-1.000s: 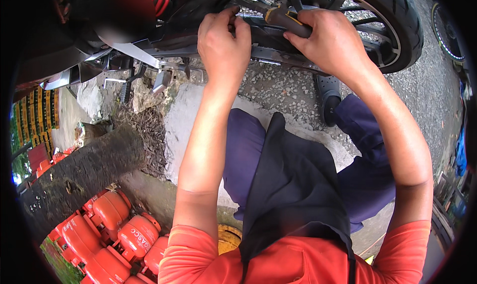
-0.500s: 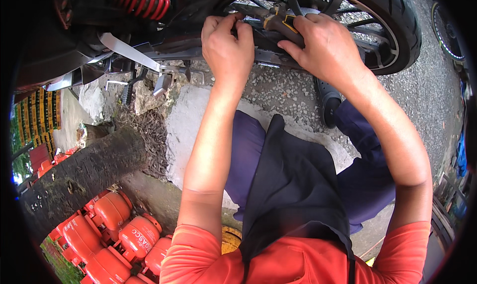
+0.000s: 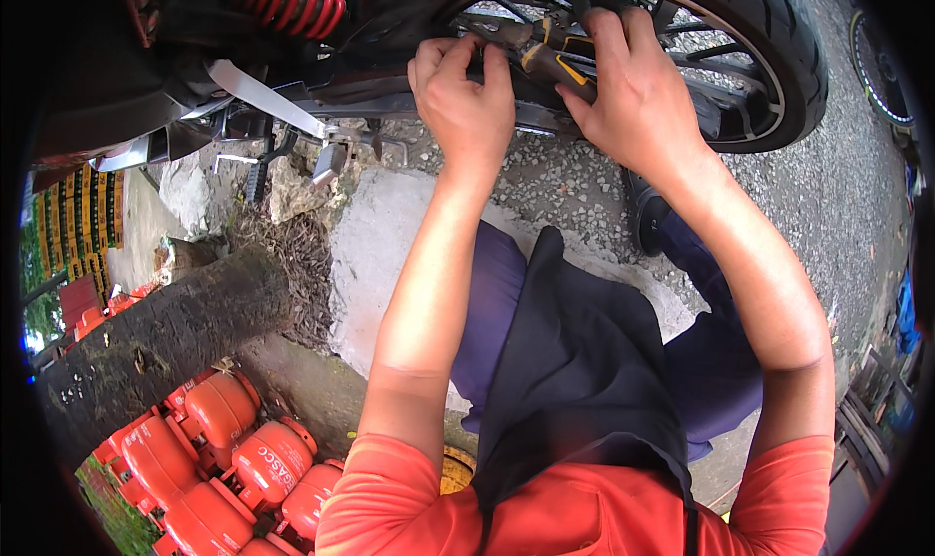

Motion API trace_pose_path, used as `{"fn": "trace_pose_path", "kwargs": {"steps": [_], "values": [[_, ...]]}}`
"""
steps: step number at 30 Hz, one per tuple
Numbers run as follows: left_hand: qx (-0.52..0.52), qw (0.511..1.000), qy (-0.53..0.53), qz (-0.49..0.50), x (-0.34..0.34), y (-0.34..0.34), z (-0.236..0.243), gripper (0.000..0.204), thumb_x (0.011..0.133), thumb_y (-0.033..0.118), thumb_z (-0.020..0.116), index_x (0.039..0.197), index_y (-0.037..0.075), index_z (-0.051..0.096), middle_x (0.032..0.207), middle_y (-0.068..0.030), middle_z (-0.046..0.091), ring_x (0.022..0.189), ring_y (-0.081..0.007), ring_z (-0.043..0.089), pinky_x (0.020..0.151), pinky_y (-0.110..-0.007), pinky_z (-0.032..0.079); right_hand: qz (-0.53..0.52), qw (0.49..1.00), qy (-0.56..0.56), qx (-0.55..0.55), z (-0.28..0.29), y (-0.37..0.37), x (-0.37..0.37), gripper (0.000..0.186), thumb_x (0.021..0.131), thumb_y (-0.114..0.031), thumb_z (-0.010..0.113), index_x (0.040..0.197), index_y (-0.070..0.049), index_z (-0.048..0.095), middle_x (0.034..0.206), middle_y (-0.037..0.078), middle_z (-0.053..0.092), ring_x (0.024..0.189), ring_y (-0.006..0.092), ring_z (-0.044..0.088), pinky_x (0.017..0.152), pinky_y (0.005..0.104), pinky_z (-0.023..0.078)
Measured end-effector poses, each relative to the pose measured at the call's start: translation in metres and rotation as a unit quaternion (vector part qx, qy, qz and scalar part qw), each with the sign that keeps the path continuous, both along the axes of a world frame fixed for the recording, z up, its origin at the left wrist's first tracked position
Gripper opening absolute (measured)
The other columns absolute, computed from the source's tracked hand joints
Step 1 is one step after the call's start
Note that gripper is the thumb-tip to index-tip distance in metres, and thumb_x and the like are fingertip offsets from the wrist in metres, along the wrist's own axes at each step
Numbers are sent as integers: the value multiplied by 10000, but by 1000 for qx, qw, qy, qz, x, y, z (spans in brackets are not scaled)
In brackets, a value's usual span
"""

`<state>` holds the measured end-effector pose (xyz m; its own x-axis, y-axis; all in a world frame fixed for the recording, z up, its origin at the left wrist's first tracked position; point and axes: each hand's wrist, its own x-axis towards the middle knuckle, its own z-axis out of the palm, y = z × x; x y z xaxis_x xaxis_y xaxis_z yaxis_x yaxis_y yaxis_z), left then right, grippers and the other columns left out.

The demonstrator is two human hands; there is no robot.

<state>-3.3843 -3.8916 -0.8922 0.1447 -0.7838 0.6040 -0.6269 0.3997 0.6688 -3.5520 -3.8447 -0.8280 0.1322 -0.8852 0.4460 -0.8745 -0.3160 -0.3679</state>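
A motorcycle's spoked wheel (image 3: 769, 59) lies across the top of the view, with a dark swingarm (image 3: 545, 116) along its lower side. My right hand (image 3: 638, 93) is closed around a pair of pliers (image 3: 557, 69) with dark and yellow grips, its thumb by the lower grip and fingers over the upper one. The grips stand apart; the jaws are hard to make out among the parts near the hub. Just left of the pliers, my left hand (image 3: 463, 93) pinches with thumb and fingertips at the swingarm. What it holds is hidden.
A red coil spring (image 3: 289, 3) and a metal lever (image 3: 263, 98) are at upper left. Below them lies a thick log (image 3: 166, 342), with several red gas cylinders (image 3: 273, 463) beyond. Gravel (image 3: 575, 181) and a concrete slab (image 3: 375, 254) lie under the wheel. Another wheel (image 3: 877, 69) is at far right.
The right hand's fingers have loosened and straightened, and the pliers' grips show more and look wider apart. My left hand keeps its pinch. The whole view has shifted slightly.
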Motion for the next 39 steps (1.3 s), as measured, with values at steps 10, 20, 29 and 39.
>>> {"fn": "trace_pose_path", "kwargs": {"steps": [10, 20, 29, 39], "values": [[-24, 999, 12, 18, -3, -2, 0, 138, 793, 101, 713, 883, -3, 732, 896, -100, 627, 891, -307, 566, 794, -412, 460, -10, 990, 124, 73, 6, -7, 8, 424, 736, -154, 755, 1070, 45, 586, 1003, 191, 645, 922, 351, 667, 753, 449, 571], [-6, 1000, 16, 8, 1, -1, 0, 120, 801, 105, 710, 851, -4, 717, 899, -109, 633, 893, -309, 576, 806, -411, 466, -37, 962, 270, 5, -6, 5, 20, 569, 827, -87, 636, 1358, 72, 506, 1049, 148, 636, 983, 275, 648, 810, 464, 546], [-20, 1000, 10, 21, 1, -1, -1, 116, 783, 97, 724, 846, 0, 716, 854, -103, 645, 872, -296, 598, 807, -402, 466, -46, 965, 257, 7, -8, 6, 31, 479, 829, -114, 650, 1262, 63, 547, 1043, 151, 639, 976, 284, 656, 781, 485, 558], [-24, 999, 23, 32, -7, -1, -5, 132, 789, 122, 718, 855, 8, 716, 890, -112, 638, 899, -307, 576, 838, -410, 448, -21, 979, 146, 141, 1, -16, 17, 411, 845, -266, 733, 1072, 46, 588, 901, 228, 694, 896, 368, 708, 754, 469, 575]]}}
